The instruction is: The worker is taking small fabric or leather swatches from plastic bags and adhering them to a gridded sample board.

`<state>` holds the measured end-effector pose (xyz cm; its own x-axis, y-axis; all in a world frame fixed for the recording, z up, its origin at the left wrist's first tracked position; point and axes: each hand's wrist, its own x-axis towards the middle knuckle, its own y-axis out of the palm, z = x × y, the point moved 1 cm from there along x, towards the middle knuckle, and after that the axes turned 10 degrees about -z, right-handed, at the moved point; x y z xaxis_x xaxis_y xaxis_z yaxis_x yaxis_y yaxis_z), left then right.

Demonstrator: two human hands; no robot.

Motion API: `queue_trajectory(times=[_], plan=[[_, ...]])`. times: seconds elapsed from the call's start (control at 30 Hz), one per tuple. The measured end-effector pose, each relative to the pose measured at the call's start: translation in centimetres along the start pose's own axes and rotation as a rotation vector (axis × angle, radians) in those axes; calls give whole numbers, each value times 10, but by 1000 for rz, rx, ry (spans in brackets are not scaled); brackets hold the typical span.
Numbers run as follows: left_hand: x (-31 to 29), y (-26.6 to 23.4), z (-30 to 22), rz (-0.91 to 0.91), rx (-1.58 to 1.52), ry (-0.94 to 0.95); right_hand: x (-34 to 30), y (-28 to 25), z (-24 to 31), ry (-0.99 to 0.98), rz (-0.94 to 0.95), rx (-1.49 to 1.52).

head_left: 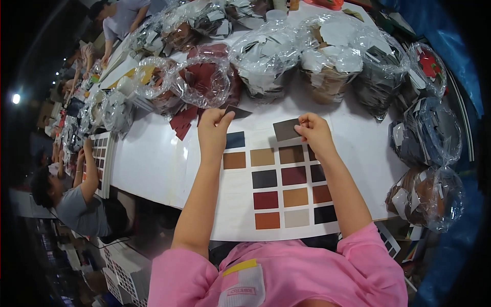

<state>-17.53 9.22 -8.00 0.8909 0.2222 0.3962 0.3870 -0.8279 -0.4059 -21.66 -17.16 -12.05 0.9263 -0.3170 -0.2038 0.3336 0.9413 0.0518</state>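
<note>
A flat, dark grey-brown rectangular swatch (285, 130) is at twelve o'clock on the white sheet, above the third column of coloured rectangles, its right end in the right hand (305, 128). That hand is closed in a small pinch, thumb against fingers. The left hand (219, 118), at eleven o'clock, is likewise nearly closed, and seems to grip a dark charcoal piece (238, 111) by one corner; how many layers it has cannot be told.

Beneath both lies the large white sheet (238, 204), its rectangles in rows: a navy blue rectangle (235, 139) at its eleven o'clock, a pale grey rectangle (296, 218) near six. The right forearm covers part of the last column.

For clean work here, I would keep the pinch on the swatch's very edge, turn its slight tilt square to the rows, match it to its neighbours' edges, and lower one long side first so it lies flat. Keeping the forearms off the sheet should help avoid nudging it.

Farther out on the white bench (153, 161), a clear plastic bag of burgundy pieces (207, 77) sits at eleven o'clock, a clear bag of dark grey pieces (381, 77) at one. A co-worker in a grey shirt (84, 210) is at nine.
</note>
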Motion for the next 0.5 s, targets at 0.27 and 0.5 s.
queue_trajectory(times=[0.27, 0.5], plan=[[-24, 13, 36, 218, -324, -520, 20, 6, -41, -12, -92, -266], [-36, 33, 49, 113, -249, -426, 16, 8, -27, 84, -64, -398]])
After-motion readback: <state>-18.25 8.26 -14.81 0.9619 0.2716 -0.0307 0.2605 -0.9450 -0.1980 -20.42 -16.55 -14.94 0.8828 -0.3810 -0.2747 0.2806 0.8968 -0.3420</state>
